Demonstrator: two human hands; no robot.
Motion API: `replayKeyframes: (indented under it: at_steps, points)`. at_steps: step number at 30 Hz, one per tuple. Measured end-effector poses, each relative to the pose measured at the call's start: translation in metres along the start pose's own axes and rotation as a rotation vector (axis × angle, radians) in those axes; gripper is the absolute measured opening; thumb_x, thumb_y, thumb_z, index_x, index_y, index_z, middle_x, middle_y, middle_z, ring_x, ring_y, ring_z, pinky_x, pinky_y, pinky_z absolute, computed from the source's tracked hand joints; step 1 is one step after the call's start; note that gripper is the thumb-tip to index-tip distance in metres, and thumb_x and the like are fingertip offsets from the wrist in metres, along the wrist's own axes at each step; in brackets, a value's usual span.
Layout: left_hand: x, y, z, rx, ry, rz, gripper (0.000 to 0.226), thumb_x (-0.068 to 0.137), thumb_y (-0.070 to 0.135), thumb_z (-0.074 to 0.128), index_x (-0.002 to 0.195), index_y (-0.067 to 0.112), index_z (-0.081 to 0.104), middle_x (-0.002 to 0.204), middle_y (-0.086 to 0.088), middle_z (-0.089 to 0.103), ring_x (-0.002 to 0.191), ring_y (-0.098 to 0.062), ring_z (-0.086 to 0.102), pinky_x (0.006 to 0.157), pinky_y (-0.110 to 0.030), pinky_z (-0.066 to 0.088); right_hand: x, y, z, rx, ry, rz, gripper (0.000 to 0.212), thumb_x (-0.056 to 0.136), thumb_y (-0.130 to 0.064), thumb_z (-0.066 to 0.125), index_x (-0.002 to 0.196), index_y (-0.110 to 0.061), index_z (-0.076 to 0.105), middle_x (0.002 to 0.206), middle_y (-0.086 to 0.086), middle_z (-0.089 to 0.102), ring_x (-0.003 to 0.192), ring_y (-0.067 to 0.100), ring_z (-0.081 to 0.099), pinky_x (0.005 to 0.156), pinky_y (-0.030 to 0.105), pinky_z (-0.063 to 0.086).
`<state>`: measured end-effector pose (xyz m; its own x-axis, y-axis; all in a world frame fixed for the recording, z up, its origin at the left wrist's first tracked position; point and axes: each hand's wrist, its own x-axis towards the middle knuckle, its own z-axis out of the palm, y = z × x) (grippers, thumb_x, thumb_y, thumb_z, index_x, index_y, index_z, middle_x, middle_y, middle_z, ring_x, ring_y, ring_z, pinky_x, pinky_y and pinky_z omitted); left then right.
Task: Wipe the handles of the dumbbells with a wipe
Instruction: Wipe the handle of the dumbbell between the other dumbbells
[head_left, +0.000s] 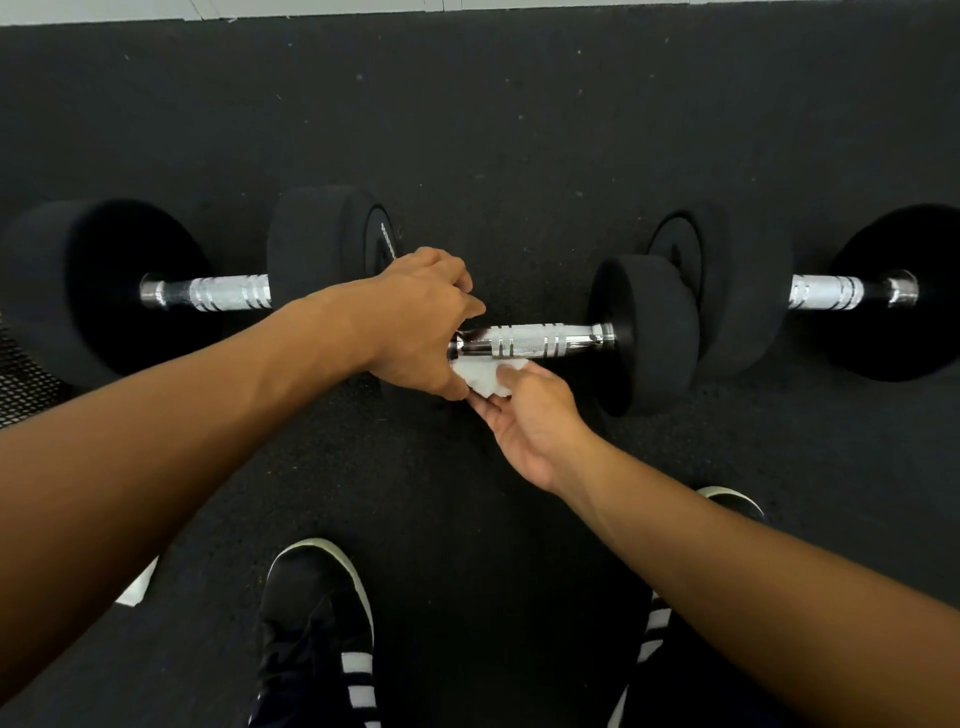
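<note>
**Both hands met at the wipe under the middle dumbbell's handle**

Nearest of all, your two dark shoes with white stripes and pale soles stood on the black rubber floor (493, 130), the left shoe (317, 618) in full view and the right shoe (735, 501) mostly hidden under your forearm. A scrap of something white (136, 587) showed beneath your left forearm; you could not tell what it was.

Further out, your right hand (524, 421) came up from below, palm turned partly upward, with thumb and fingers pinching the near edge of the white wipe (480, 376). Your left hand (421, 325) reached in from the left, knuckles up, fingers curled down over the left end of the middle dumbbell's handle (530, 340) and onto the wipe. The wipe sat bunched just under that left end of the handle, caught between your two hands and touching both. Most of the knurled chrome bar to the right of your hands was uncovered, running to the black right-hand weight (649, 332). The left-hand weight was hidden behind your left hand.

Behind it, two larger dumbbells lay end to end across the floor: the left dumbbell (228, 293) with its chrome handle exposed, and the right dumbbell (826, 292), whose inner weight stood just behind the middle dumbbell's right weight. Farthest away, a pale strip (311, 9) ran along the top edge of the floor.
</note>
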<state>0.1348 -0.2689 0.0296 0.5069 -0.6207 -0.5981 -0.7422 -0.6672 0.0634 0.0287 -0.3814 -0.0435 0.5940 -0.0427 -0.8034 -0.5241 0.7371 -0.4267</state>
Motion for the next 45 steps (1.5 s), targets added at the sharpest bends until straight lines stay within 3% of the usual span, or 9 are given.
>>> replayKeyframes:
  at_steps: [4, 7, 11, 16, 23, 29, 36, 45]
  points:
    - [-0.001, 0.0, 0.0, -0.006, 0.009, 0.007, 0.084, 0.078, 0.066, 0.067, 0.147, 0.023, 0.047, 0.15, -0.002, 0.033, 0.144, -0.025, 0.021, 0.118, -0.037, 0.024, 0.007, -0.005, 0.007, 0.026, 0.051, -0.033, 0.026, 0.1, 0.007, 0.045, 0.111, -0.005, 0.066, 0.122, 0.018, 0.071, 0.114, 0.027, 0.068, 0.094, 0.035, 0.055]
    - [-0.001, -0.001, 0.001, -0.035, 0.008, 0.022, 0.078, 0.079, 0.065, 0.068, 0.144, 0.026, 0.051, 0.151, -0.001, 0.032, 0.145, -0.024, 0.019, 0.118, -0.035, 0.022, 0.006, -0.004, 0.004, 0.127, 0.029, 0.004, 0.032, 0.1, 0.009, 0.044, 0.122, -0.001, 0.064, 0.123, 0.02, 0.071, 0.116, 0.031, 0.068, 0.096, 0.036, 0.056]
    - [-0.002, -0.003, 0.002, -0.044, 0.004, 0.016, 0.085, 0.08, 0.065, 0.067, 0.151, 0.024, 0.043, 0.153, 0.0, 0.03, 0.146, -0.024, 0.017, 0.119, -0.034, 0.02, -0.004, 0.0, -0.009, 0.252, 0.051, 0.029, 0.034, 0.102, 0.006, 0.043, 0.132, -0.001, 0.058, 0.128, 0.021, 0.067, 0.119, 0.032, 0.066, 0.103, 0.04, 0.053]
    - [-0.001, -0.002, 0.002, -0.033, 0.004, 0.005, 0.087, 0.08, 0.064, 0.067, 0.152, 0.023, 0.04, 0.153, 0.0, 0.029, 0.147, -0.024, 0.016, 0.119, -0.034, 0.02, -0.009, -0.001, -0.011, 0.343, 0.103, 0.005, 0.027, 0.101, 0.009, 0.043, 0.118, -0.002, 0.061, 0.125, 0.022, 0.067, 0.116, 0.033, 0.067, 0.104, 0.043, 0.053]
    - [-0.001, -0.003, 0.0, -0.054, 0.007, 0.014, 0.087, 0.08, 0.063, 0.068, 0.152, 0.023, 0.041, 0.153, 0.001, 0.03, 0.147, -0.023, 0.017, 0.119, -0.033, 0.021, -0.001, -0.012, -0.01, 0.363, 0.098, -0.021, 0.034, 0.098, 0.012, 0.039, 0.122, 0.003, 0.061, 0.123, 0.023, 0.069, 0.115, 0.036, 0.067, 0.101, 0.046, 0.054]
    - [-0.002, -0.003, 0.002, -0.057, 0.011, 0.023, 0.087, 0.081, 0.063, 0.068, 0.152, 0.023, 0.039, 0.154, 0.0, 0.03, 0.146, -0.023, 0.017, 0.12, -0.034, 0.019, -0.01, -0.002, -0.013, 0.402, 0.156, -0.024, 0.033, 0.101, 0.009, 0.041, 0.13, 0.002, 0.056, 0.126, 0.024, 0.065, 0.118, 0.037, 0.065, 0.107, 0.05, 0.051]
    - [0.0, -0.005, 0.002, -0.056, 0.014, 0.022, 0.088, 0.08, 0.062, 0.068, 0.154, 0.023, 0.038, 0.155, 0.001, 0.029, 0.148, -0.023, 0.015, 0.12, -0.034, 0.019, 0.0, -0.016, -0.006, 0.384, 0.175, -0.06, 0.035, 0.098, 0.015, 0.037, 0.122, 0.004, 0.06, 0.12, 0.026, 0.068, 0.112, 0.038, 0.067, 0.094, 0.048, 0.056]
    - [0.0, -0.006, 0.006, -0.051, 0.03, 0.029, 0.088, 0.081, 0.063, 0.067, 0.154, 0.023, 0.037, 0.154, 0.001, 0.029, 0.147, -0.023, 0.015, 0.12, -0.035, 0.02, -0.021, -0.011, -0.012, 0.448, 0.287, -0.076, 0.019, 0.102, 0.009, 0.04, 0.111, 0.002, 0.056, 0.119, 0.027, 0.064, 0.115, 0.04, 0.065, 0.104, 0.053, 0.052]
